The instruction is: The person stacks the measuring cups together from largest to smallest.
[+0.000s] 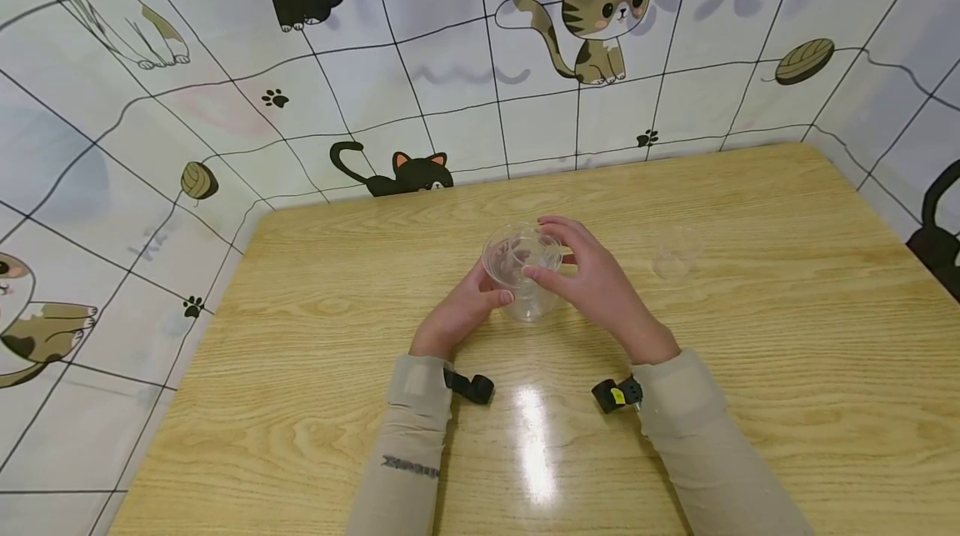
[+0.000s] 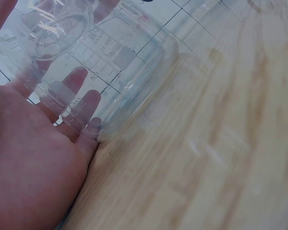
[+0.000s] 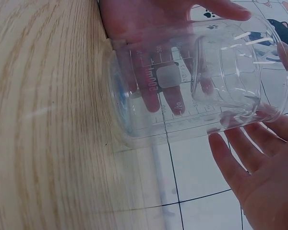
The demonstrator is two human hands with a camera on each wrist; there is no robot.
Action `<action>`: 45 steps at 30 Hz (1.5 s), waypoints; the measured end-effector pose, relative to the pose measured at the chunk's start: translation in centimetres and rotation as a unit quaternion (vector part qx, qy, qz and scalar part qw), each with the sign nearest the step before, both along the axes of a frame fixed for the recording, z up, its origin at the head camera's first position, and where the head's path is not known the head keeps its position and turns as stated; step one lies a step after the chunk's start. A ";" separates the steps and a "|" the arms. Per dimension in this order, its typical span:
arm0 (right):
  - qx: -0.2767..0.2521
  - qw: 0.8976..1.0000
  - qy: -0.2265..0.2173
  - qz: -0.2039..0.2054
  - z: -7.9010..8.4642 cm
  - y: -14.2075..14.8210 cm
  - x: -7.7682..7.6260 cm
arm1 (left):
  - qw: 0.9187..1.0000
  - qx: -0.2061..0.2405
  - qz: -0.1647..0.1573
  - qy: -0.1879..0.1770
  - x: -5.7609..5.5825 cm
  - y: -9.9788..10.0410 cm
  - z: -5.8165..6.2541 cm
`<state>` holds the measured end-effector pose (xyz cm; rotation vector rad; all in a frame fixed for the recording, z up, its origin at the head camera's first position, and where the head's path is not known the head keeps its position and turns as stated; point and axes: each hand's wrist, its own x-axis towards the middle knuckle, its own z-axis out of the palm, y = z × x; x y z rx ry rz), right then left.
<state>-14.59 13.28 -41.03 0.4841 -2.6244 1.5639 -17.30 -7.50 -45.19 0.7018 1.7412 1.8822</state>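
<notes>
Curled around the near-left side of a large, clear, round beaker with a printed scale, the left hand holds it in the head view. On its other side, the right hand bends thumb and forefinger at the mouth, and it seems to pinch a small clear beaker that sits inside the large one. To the right of the large beaker, well apart, is another small clear vessel on the light-brown wooden table; its exact form is too faint to tell.

From the left wrist, the left palm is near the large beaker, and the fingers, a little spread, show through its transparent wall. The base of the large beaker appears to rest on the table.

From the right wrist, the small beaker lies within the upper half of the large beaker, apart from its bottom. Some right fingers are spread loosely beside the wall; what the others press is hard to see through the layers.

I would judge the work as half done: one small piece is inside the large beaker but not settled at its bottom, while the other vessel is outside. Whether the small beaker is going in or out, I cannot tell.
</notes>
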 end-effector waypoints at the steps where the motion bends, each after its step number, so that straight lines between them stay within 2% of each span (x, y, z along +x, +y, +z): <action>1: 0.000 1.000 -0.001 0.000 0.0 0.0 0.0 | 1.000 0.004 -0.003 0.000 0.0 0.0 0.0; 7: 0.003 1.000 -0.001 -0.001 0.2 -0.1 0.0 | 1.000 0.022 -0.017 -0.004 -0.2 0.1 0.0; 9: 0.005 1.000 -0.001 -0.003 0.2 -0.1 0.0 | 1.000 0.024 -0.014 -0.003 -0.4 0.1 -0.6; 15: 0.016 1.000 -0.007 -0.018 0.5 -0.4 0.2 | 0.999 0.029 -0.014 -0.005 -0.2 0.1 -0.2; 16: 0.019 1.000 -0.011 -0.022 0.6 -0.5 0.2 | 0.999 0.029 -0.016 -0.007 -0.1 0.1 0.1; 27: 0.060 0.995 -0.053 -0.055 1.2 -0.9 0.6 | 1.000 0.016 -0.005 -0.001 0.0 0.2 0.1; 37: 0.080 0.993 -0.062 -0.067 1.5 -1.0 0.7 | 1.000 0.006 -0.017 0.000 -0.1 0.0 0.2; 45: 0.098 0.991 -0.061 -0.072 1.7 -1.1 0.8 | 1.000 0.008 -0.002 -0.005 0.0 0.1 0.2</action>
